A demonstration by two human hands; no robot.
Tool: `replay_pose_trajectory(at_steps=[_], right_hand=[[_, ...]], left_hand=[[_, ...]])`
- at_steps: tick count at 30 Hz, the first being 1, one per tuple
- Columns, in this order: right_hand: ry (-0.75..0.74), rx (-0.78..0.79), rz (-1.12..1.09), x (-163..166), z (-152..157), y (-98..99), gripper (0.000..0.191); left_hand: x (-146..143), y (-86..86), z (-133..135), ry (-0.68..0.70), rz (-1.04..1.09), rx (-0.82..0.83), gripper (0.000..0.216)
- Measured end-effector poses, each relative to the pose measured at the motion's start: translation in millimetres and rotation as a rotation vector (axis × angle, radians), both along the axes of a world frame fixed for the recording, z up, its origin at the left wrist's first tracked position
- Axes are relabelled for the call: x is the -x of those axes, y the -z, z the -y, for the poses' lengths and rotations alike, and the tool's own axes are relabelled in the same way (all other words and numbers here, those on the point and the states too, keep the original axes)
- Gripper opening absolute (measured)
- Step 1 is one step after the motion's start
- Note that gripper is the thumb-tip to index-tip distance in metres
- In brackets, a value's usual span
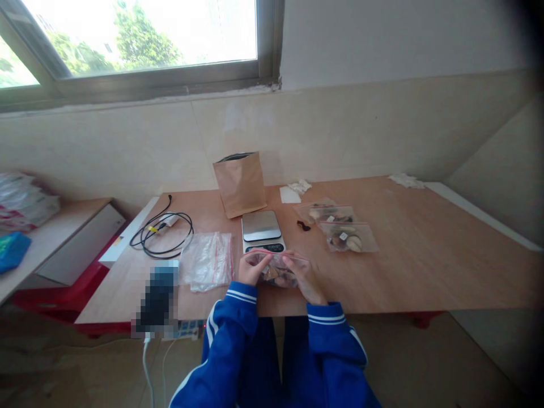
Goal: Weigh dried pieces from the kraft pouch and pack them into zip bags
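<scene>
Both hands hold a small clear zip bag [278, 269] with brownish pieces inside, at the near edge of the wooden table [425, 255]. The left hand [253, 267] has its grip pinched on the bag's left top corner; the right hand [305, 279] has its grip closed along the right side. Just beyond the bag sits a digital scale [260, 229], with a brown paper bag [240, 182] standing behind it. A pile of empty zip bags [207, 260] lies to the left, two filled zip bags [338, 226] to the right.
</scene>
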State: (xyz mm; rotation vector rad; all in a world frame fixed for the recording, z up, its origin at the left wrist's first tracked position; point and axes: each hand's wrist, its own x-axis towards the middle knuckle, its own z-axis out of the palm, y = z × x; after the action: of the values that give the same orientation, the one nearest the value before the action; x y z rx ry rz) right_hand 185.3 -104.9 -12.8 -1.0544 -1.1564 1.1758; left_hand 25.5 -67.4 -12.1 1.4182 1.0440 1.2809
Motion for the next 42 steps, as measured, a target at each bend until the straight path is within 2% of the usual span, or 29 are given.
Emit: replay_pose_trajectory(at_steps=[9,20,28,34,38,42], right_hand=[[0.069,0.023,-0.035,6,-1,-2.2,0.036],[0.160,-0.085,0.062,3,-3,1.5,0.030],[0.193,-0.072,0.068,2,-4,4.0,0.026],[0.121,-0.056,0.037,4,-4,-1.9,0.028],[0.053,0.000,-0.067,6,-4,-2.4,0.034],[-0.023,0.078,-0.158,8,-3,-2.6,0.045]], left_hand=[[-2,-6.0,1,0.002,-0.007,-0.029,0.025],[-2,-10.5,2,0.029,-0.025,-0.010,0.026],[-3,-2.5,-1,0.034,-0.005,0.006,0.025],[-2,1.1,-2,-0.004,0.020,-0.007,0.023],[-1,5.2,-4,-0.041,0.037,-0.004,0.024],[-1,7.9,-5,-0.004,0.033,-0.072,0.020]])
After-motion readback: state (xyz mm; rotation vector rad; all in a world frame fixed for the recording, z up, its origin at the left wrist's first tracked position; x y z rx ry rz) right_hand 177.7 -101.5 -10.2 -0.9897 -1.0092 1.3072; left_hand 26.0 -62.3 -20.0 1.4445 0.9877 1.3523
